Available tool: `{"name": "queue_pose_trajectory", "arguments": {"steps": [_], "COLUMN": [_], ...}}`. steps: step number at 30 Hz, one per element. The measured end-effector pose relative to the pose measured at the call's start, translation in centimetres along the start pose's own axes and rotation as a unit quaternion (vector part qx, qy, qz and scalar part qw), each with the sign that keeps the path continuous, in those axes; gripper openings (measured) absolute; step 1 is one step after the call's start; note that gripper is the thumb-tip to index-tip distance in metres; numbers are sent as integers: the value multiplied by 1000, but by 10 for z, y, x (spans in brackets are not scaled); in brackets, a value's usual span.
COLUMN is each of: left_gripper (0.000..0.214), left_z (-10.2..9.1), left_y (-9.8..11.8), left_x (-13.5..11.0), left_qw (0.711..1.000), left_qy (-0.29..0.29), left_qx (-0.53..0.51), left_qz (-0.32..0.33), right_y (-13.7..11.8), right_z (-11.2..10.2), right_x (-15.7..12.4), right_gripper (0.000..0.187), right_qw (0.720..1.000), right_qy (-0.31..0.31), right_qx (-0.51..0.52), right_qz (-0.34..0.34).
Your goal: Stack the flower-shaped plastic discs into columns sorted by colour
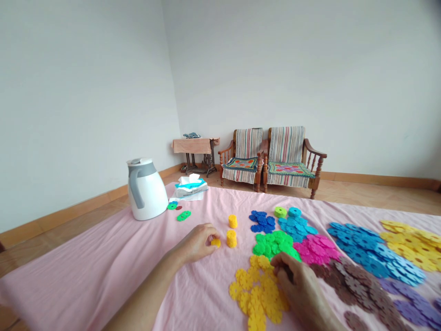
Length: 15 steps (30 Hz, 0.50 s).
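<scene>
My left hand (pixel 200 241) is closed on a small yellow snowflake disc (pixel 215 242), held between thumb and fingers low over the pink cloth. Just right of it stand two short stacks of yellow discs, a near stack (pixel 231 239) and a far stack (pixel 233 221). My right hand (pixel 294 278) is at the right edge of a loose yellow disc pile (pixel 257 294). Its fingers are curled together, and whatever lies between them is hidden. Directly beyond that hand is a green disc pile (pixel 275 244), with a pink disc pile (pixel 317 249) to its right.
A white jug (pixel 146 191) and a tissue box (pixel 190 187) stand at the back left, near a few green discs (pixel 183 215). Dark blue (pixel 262 221), light blue (pixel 296 227), brown (pixel 361 285) and purple discs (pixel 413 303) lie around the right side. Two wooden chairs (pixel 289 158) stand beyond.
</scene>
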<state>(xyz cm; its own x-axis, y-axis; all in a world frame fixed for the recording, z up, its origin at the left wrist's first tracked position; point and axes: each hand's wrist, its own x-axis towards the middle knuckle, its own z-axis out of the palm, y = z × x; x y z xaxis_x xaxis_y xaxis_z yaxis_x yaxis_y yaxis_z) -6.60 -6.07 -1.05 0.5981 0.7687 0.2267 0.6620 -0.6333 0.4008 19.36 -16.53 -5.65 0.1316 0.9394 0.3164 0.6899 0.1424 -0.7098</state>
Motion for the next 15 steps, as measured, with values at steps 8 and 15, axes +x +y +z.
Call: {"name": "queue_pose_trajectory", "arguments": {"steps": [8,15], "left_gripper": [19,4], "left_z": [-6,-15], "left_y": [3,33], "left_x": [0,-5], "left_qw": [1000,995], "left_qy": [9,-47], "left_qx": [-9,-67], "left_qz": [0,60], "right_y": [2,2], "right_z": [3,1], "right_x": [0,0], "right_gripper": [24,23], "right_qw": [1000,1000], "right_qy": [18,-2], "right_qx": [5,1], "right_qz": [0,-5]}}
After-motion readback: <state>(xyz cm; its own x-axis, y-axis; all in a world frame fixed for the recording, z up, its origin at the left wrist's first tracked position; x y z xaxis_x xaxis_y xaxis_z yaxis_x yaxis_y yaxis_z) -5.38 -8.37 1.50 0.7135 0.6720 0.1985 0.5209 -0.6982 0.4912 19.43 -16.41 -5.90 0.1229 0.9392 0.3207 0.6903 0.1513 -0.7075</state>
